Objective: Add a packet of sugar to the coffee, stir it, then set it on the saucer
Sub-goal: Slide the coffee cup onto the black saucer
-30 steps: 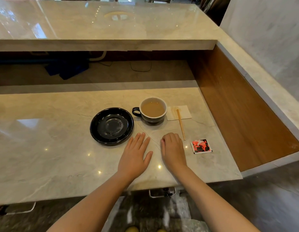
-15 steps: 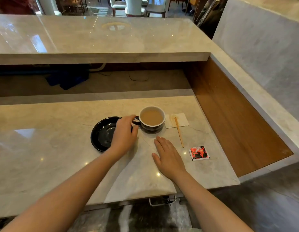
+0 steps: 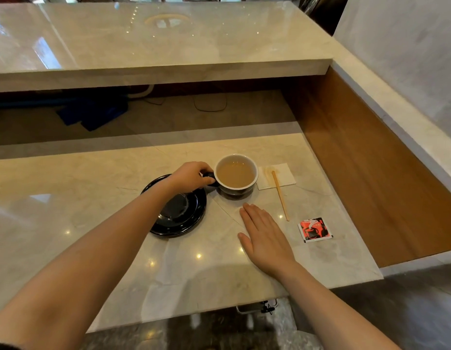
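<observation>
Black saucer (image 3: 179, 218) at 9 o'clock of the cup, bare, partly under the left forearm; left hand (image 3: 191, 176) reaches over it, fingers curled and pinching the cup's dark handle; coffee cup (image 3: 236, 174) sits on the bench (image 3: 67, 198), not on the saucer, milky coffee close to the rim; right hand (image 3: 266, 238) at 6 o'clock of the cup, flat on the bench, fingers together, holding nothing; napkin (image 3: 280, 174) at 3 o'clock of the cup with the wooden stirrer (image 3: 280, 195) lying half on it, running toward 5 o'clock; sugar packet (image 3: 315, 229) at 4 o'clock of the cup, sealed as far as can be told, just right of the right hand; step judged: steadying the cup, sugar not yet added; next calls for the right hand to pick up and tear the packet; room: open bench left of the saucer, packet near the right bench edge and wood side panel (image 3: 371, 173), raised ledge (image 3: 156, 72) overhangs at 12 o'clock, so lifts should stay low
</observation>
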